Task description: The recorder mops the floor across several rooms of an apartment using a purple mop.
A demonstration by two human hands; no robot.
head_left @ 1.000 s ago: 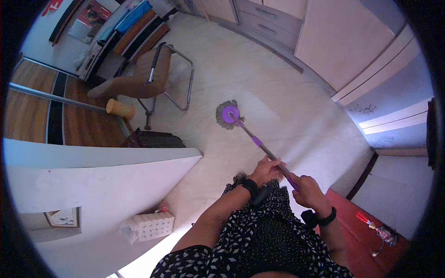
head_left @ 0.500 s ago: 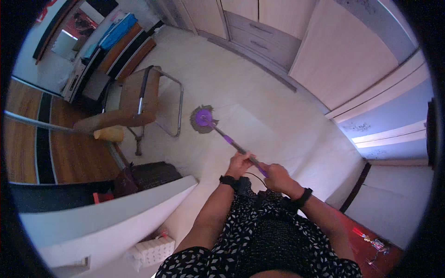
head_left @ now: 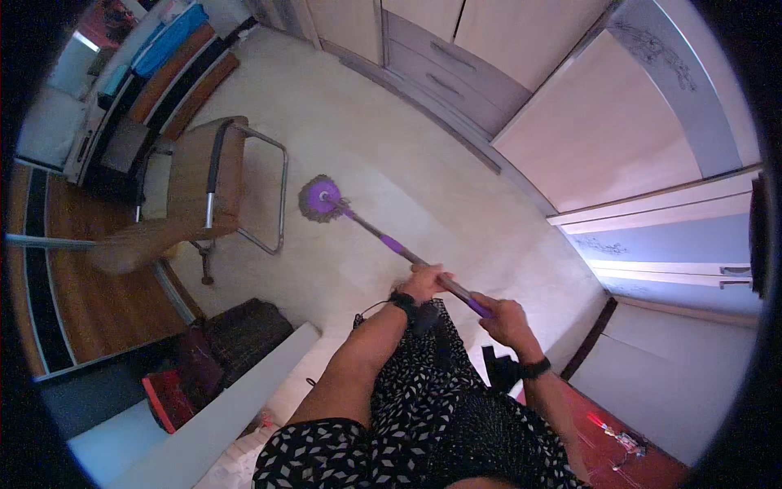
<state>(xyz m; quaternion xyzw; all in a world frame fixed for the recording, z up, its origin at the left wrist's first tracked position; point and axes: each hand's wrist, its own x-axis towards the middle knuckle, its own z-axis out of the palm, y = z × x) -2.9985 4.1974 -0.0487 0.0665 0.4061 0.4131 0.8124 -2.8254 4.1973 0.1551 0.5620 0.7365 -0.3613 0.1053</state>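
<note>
A mop (head_left: 394,245) with a purple round head and grey strands slants across the middle of the view. Its head lies on the pale floor (head_left: 358,130), to the right of a brown chair with metal tube legs. My left hand (head_left: 427,283) is wrapped round the grey part of the handle, partway down. Higher up, at the purple end grip, my right hand (head_left: 507,321) is closed on the handle. Both wrists wear black bands.
The brown chair (head_left: 208,167) stands left of the mop head. Light wardrobes with grey drawers (head_left: 444,73) line the far right side. A dark bag (head_left: 248,330) sits at lower left, behind a white ledge (head_left: 244,407). A red surface (head_left: 643,456) shows at lower right.
The mop head has shifted left in view, nearer the chair, and more of the handle shows. The whole view has also turned somewhat. Both hands keep their grip.
</note>
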